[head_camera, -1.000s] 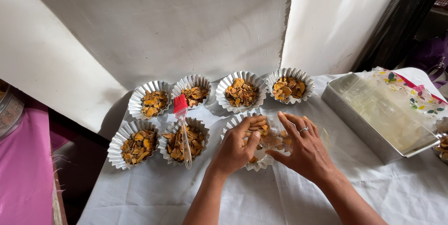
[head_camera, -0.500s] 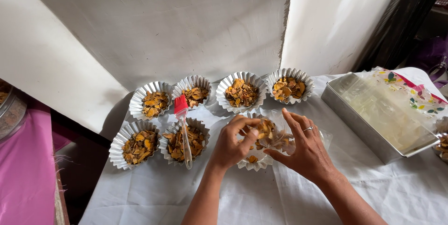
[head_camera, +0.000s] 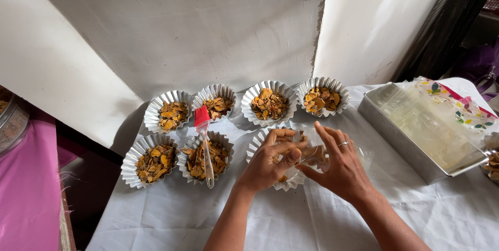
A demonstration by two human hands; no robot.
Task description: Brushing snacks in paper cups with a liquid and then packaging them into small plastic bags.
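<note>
item: fluted foil cup (head_camera: 291, 181), silver, filled with orange-brown flakes; it sat on the white cloth (head_camera: 171, 217) at the right end of the front row, largely covered by both hands.

left hand (head_camera: 270, 160): lay over the cup, fingers curled inward, thumb and fingertips pinching the edge of a clear plastic wrap (head_camera: 364, 155); grip narrow.

right hand (head_camera: 340, 168): ring on one finger, fingers spread and pressed to the same wrap from the right side; whether it pinched the film or only steadied it could not be told.

front row, left of the cup: two more filled foil cups (head_camera: 155, 160), a red-headed silicone brush (head_camera: 202, 136) with a clear handle laid across the second one.

back row: four filled foil cups (head_camera: 269, 103), set side by side near the wall (head_camera: 208, 27).

right of the hands: a rectangular metal tray (head_camera: 400, 142), well apart from the cup, holding clear plastic with a flower-printed border.

far left: pink cloth (head_camera: 26, 194) below the table edge.
</note>
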